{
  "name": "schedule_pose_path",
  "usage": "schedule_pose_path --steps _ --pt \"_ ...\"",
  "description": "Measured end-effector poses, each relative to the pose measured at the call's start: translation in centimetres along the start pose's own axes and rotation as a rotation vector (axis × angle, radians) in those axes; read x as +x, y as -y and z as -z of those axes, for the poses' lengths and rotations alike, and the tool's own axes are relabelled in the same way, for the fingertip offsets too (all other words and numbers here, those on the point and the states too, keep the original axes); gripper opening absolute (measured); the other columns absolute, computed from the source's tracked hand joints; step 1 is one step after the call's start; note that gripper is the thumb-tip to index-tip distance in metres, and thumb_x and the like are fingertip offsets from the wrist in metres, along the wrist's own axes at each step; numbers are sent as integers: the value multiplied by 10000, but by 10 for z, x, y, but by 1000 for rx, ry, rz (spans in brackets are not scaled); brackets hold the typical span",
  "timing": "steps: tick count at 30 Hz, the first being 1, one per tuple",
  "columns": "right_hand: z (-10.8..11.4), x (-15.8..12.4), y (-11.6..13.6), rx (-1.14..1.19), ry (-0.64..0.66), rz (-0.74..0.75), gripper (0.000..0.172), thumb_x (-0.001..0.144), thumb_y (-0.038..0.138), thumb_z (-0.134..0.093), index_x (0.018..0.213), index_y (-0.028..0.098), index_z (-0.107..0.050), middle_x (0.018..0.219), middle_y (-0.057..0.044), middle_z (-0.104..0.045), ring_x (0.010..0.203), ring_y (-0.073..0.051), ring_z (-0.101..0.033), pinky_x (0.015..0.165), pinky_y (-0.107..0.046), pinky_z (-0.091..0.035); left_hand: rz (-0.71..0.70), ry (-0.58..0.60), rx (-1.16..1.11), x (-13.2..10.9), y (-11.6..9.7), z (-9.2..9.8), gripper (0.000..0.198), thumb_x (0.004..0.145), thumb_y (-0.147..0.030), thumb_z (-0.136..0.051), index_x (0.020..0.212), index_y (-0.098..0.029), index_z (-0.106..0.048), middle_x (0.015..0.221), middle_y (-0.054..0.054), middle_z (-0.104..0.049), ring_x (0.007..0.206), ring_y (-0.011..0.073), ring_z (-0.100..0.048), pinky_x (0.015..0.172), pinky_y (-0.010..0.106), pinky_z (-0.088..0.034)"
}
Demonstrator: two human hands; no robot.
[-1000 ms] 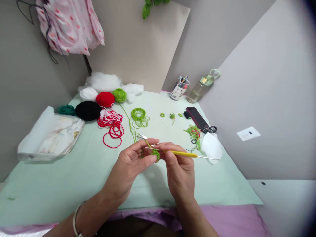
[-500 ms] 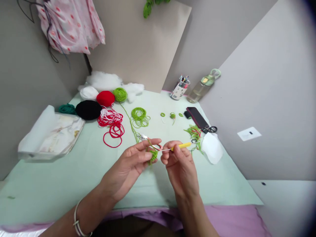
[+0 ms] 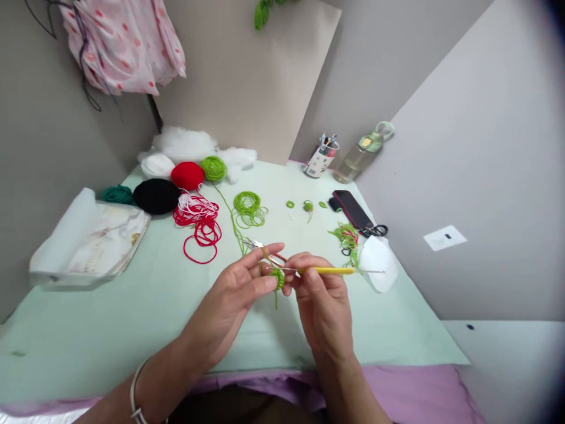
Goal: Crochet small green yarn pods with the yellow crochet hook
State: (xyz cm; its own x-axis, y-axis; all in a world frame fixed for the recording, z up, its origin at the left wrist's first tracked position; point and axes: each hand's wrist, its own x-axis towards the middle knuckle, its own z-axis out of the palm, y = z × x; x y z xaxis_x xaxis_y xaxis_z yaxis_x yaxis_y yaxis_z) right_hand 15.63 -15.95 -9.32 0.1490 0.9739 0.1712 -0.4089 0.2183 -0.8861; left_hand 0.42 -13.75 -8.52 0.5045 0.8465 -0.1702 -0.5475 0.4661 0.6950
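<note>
Between thumb and fingers, my left hand (image 3: 236, 291) pinches a small green crochet piece (image 3: 278, 278), with green yarn running over its raised index finger. A short tail of yarn hangs below the piece. My right hand (image 3: 324, 300) grips a crochet hook (image 3: 331, 270) by its yellow handle; one thin metal end reaches left across the top of the crochet piece, the other sticks out to the right. Whether the tip is through a stitch I cannot tell. Just behind the fingers lie small scissors (image 3: 279, 259), partly hidden by my hands.
Balls of red yarn (image 3: 188, 175), black yarn (image 3: 156, 196) and green yarn (image 3: 213, 169) stand at the back left, beside white stuffing (image 3: 183, 144). Loose green yarn (image 3: 248, 207) lies mid-table. A phone (image 3: 352, 208), black-handled scissors (image 3: 375, 230) and a bottle (image 3: 359, 156) are on the right.
The hook has turned nearly level and moved left, its tip now over the crochet piece. The green piece has tilted in my left fingers, and its yarn tail hangs lower.
</note>
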Motion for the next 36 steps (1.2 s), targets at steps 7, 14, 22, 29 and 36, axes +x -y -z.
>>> schedule_pose_path --steps 7,14,22,29,36 --pt "5 6 2 172 -58 -219 182 882 384 -856 836 212 -815 738 -4 -682 617 -86 -586 566 -172 -526 80 81 -205 2 -1 4 421 825 -262 -852 1233 -162 -817 861 19 -712 854 142 -616 923 292 -478" --pt "1 -1 -3 -79 32 59 134 987 360 -747 971 266 -841 946 -44 -777 769 -138 -668 671 -256 -555 -137 -68 202 0 6 3 341 873 -259 -852 1209 -283 -800 962 2 -763 997 190 -686 1004 333 -491" --pt "0 -3 -5 -108 -4 73 135 1004 353 -730 991 285 -846 957 -33 -796 764 -136 -686 676 -260 -567 -151 -131 144 -3 3 0 396 841 -242 -889 1219 -312 -795 928 -18 -726 926 164 -712 920 301 -566" --pt "-3 4 4 86 -1 -61 133 960 367 -787 897 254 -820 870 -8 -775 657 -88 -653 650 -206 -559 -135 -130 139 -2 0 -1 329 836 -273 -892 1159 -300 -840 877 -20 -672 899 130 -645 890 240 -516" --pt "2 4 9 58 77 -27 185 1018 356 -709 909 228 -788 855 -15 -779 671 -105 -691 660 -222 -587 -112 -144 177 -6 -2 0 332 836 -268 -865 1167 -268 -842 875 -1 -662 874 146 -609 859 259 -499"
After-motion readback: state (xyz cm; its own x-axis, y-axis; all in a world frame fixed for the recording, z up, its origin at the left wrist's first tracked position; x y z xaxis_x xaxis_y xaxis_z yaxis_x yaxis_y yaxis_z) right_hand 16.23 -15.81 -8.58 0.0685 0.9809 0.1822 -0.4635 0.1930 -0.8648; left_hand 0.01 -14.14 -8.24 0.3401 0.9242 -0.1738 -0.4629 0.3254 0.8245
